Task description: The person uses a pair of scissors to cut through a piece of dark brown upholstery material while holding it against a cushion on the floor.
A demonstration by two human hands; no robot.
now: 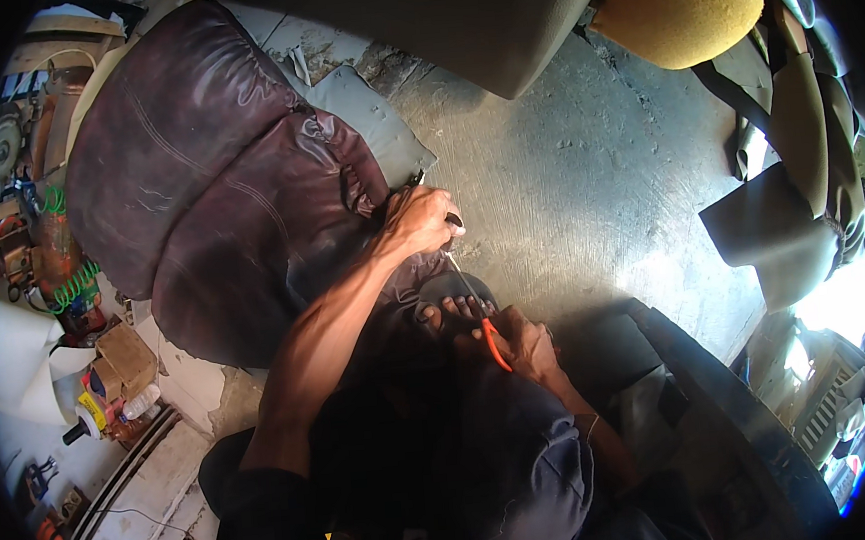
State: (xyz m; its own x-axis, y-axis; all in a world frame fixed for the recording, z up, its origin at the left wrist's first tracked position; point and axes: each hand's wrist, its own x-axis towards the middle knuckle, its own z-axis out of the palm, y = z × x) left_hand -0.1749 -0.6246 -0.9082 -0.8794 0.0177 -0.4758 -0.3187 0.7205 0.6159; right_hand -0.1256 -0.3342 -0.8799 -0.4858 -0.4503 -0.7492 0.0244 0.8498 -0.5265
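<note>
As seen from where I stand, with twelve o'clock straight ahead of the worker, the right hand (530, 348) is wrapped round an orange-handled tool (497, 344), its thin metal shaft aimed toward eleven; the left hand (419, 221), at eleven o'clock from the right, is clenched on a small dark tool (455, 219) whose kind I cannot tell; bare toes (452, 307) show just beside the shaft; the maroon leather-like cover (216, 185), wrinkled and stitched, spreads from beside the left hand toward ten; a grey sheet (366, 114) lies along its edge at eleven; concrete floor (576, 170) extends toward two; farther out, a yellow cushion (680, 7) sits between one and two, grey-brown sheets (776, 231) at three, a green coiled hose (75, 287) at nine.
</note>
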